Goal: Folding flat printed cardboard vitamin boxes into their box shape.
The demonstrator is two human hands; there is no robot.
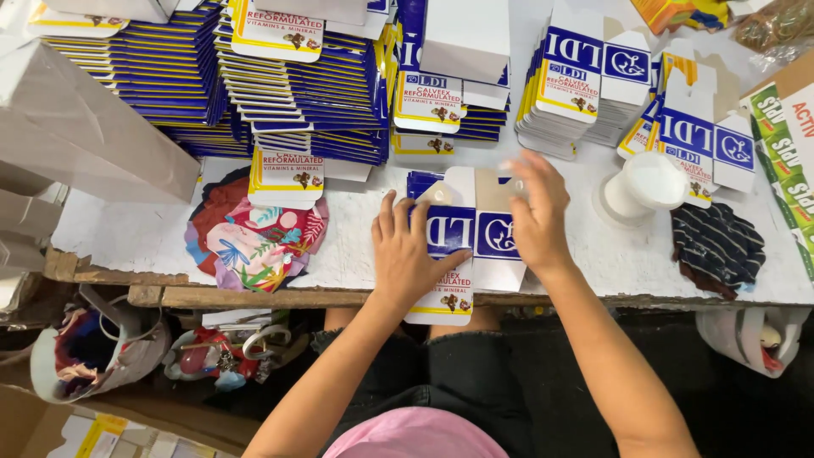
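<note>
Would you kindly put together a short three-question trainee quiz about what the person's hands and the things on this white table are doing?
1. True or false: the left hand lies flat on the unfolded carton blank.
2. What does the right hand touch? A) the white cup B) the upper flap of the carton blank C) the dark striped cloth
3. Fill in: the flowered cloth lies to the ____ of the left hand in the picture.

Key
1. True.
2. B; the fingertips are blurred at the flap.
3. Left, near the table edge, below the stacked blue and white blanks.
</note>
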